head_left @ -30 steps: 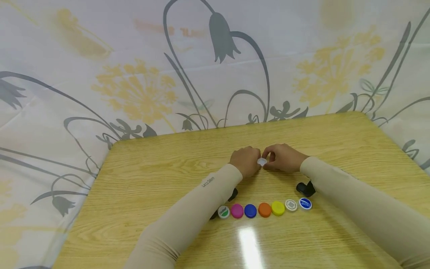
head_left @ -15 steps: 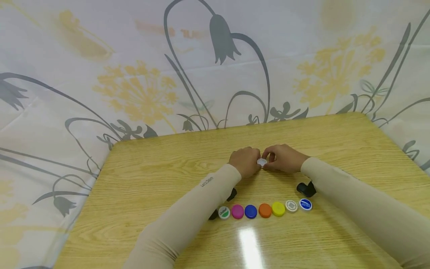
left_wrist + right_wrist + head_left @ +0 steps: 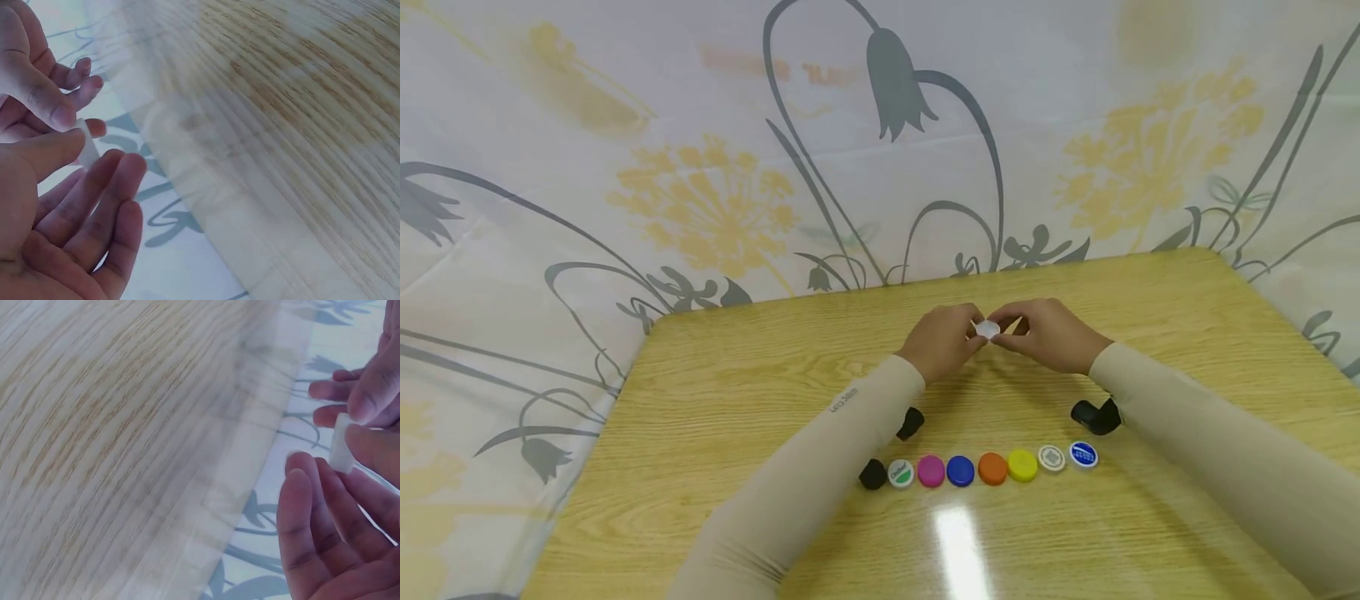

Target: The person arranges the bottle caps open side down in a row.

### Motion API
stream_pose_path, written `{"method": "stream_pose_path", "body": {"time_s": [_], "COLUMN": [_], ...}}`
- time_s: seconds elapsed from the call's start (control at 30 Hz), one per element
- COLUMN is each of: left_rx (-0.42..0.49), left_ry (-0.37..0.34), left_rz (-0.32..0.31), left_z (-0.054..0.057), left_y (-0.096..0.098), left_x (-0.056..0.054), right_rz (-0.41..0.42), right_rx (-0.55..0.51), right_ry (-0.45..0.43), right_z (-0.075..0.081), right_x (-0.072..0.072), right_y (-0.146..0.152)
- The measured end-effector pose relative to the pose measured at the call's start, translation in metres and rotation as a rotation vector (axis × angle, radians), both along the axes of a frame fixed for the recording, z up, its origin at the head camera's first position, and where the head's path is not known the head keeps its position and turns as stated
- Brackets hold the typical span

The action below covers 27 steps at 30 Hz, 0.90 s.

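Observation:
A small white bottle cap [image 3: 988, 330] is held up between both hands over the far middle of the table. My left hand [image 3: 937, 342] pinches its left edge between thumb and finger. On the opposite edge, my right hand [image 3: 1054, 335] pinches it the same way. The left wrist view shows the cap [image 3: 89, 148] edge-on, thumbs on one face and fingers behind. In the right wrist view the cap [image 3: 341, 445] appears as a thin white disc, partly covered by the fingertips.
Nearer on the wooden table [image 3: 760, 400] runs a row of caps: black [image 3: 873, 474], white-green [image 3: 901, 473], pink [image 3: 931, 471], blue [image 3: 960, 471], orange [image 3: 992, 468], yellow [image 3: 1022, 465], white [image 3: 1052, 458] and blue-white [image 3: 1083, 455]. Flowered cloth [image 3: 820, 192] stands behind.
Both hands have lifted the white cap and moved it slightly away from the body. The black cap, partly hidden by the left sleeve before, now shows fully. The row stays put.

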<state>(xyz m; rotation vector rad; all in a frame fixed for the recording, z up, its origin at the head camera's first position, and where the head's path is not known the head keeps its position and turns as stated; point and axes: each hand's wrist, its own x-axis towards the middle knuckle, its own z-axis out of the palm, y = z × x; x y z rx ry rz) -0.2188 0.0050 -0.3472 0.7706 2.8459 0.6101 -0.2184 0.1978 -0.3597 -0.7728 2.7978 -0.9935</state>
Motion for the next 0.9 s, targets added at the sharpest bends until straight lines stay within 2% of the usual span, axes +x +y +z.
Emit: {"method": "stream_pose_path", "body": {"time_s": [0.23,0.47,0.77,0.9], "left_rx": [0.064,0.124,0.072,0.109], "left_ry": [0.024,0.036,0.059,0.043], "left_rz": [0.035,0.059,0.060,0.051], "left_z": [-0.0001,-0.0037,-0.0029,-0.0043], "left_y": [-0.0025,-0.0034,-0.0054,-0.0058], "left_x": [0.0020,0.0024,0.0068,0.0091], "right_rz": [-0.015,-0.049,-0.074,-0.079], "right_rx": [-0.025,-0.056,-0.076,-0.111], "right_ry": [0.005,-0.051,-0.140,-0.142], "right_z": [0.0009,0.0025,0.0021,0.0023], "right_x": [0.0010,0.0024,0.0043,0.0068], "right_y": [-0.0009,-0.0023,0.0038,0.0043]}}
